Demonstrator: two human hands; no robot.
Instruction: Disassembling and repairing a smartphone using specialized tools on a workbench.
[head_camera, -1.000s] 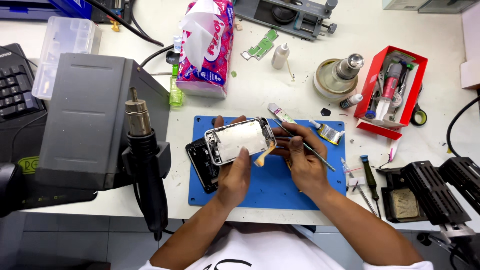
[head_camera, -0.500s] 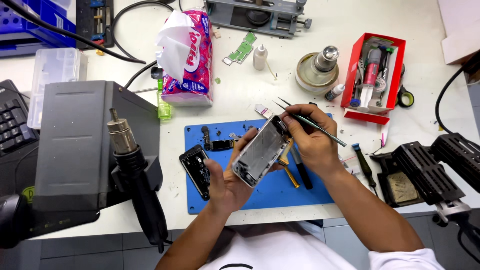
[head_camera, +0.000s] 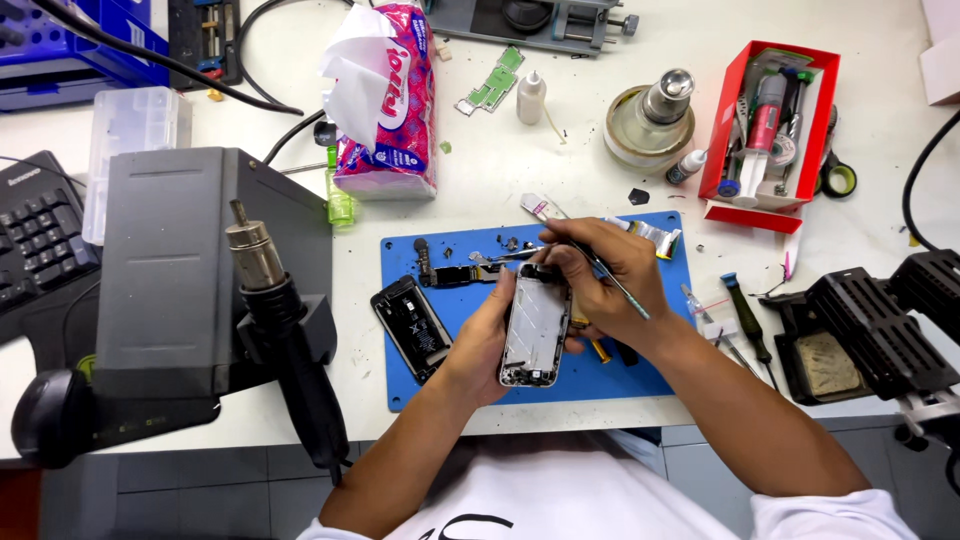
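- Phone frame (head_camera: 536, 328) stands over the blue mat (head_camera: 610, 375), its long axis running almost straight away from the person, the top end leaning slightly to the right. Its open, silvery inside faces up toward the camera.
- Left hand (head_camera: 480, 345) grips the frame along its left edge, fingers curled round the back and thumb on the near side; the hand is closed on it, not spread.
- Right hand (head_camera: 600, 275) sits at the frame's top right corner, fingers bunched together and pinching tweezers (head_camera: 610, 280). The tweezers slant from upper left to lower right, with the tips at the frame's top end, partly hidden by the fingers.
- Black phone part (head_camera: 413, 325) lies flat on the mat just left of the left hand, its long axis tilted up to the left.
- Dark circuit board (head_camera: 455, 275) lies crosswise on the mat beyond the frame.
- Hot-air gun (head_camera: 285, 330) rests in its holder on the grey station (head_camera: 170, 260), well to the left of the mat.
- Red box (head_camera: 770, 125) of tools sits at the far right of the desk, apart from both hands.
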